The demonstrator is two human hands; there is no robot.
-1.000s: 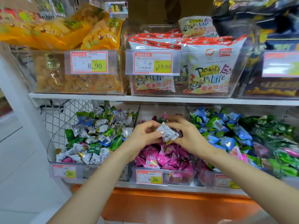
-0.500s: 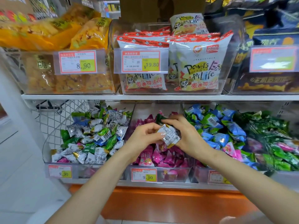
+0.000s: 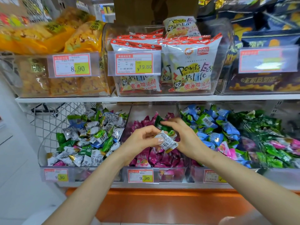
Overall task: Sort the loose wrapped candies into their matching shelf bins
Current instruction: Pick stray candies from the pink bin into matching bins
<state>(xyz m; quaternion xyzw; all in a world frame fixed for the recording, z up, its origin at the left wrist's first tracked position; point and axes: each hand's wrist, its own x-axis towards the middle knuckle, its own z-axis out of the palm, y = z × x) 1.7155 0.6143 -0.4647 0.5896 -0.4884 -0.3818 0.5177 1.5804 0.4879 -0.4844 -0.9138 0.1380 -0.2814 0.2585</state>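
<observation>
Culling strays over the pink bin (image 3: 175, 168): my left hand (image 3: 141, 141) pinches a white candy (image 3: 166, 141), my right hand (image 3: 185, 138) seemingly a green candy (image 3: 159, 125); white belongs in the left bin (image 3: 41, 159) next.

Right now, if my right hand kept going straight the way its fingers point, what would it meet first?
The dark green candy atop the pink candies in the middle bin; your right hand seems to pinch it already.
</observation>
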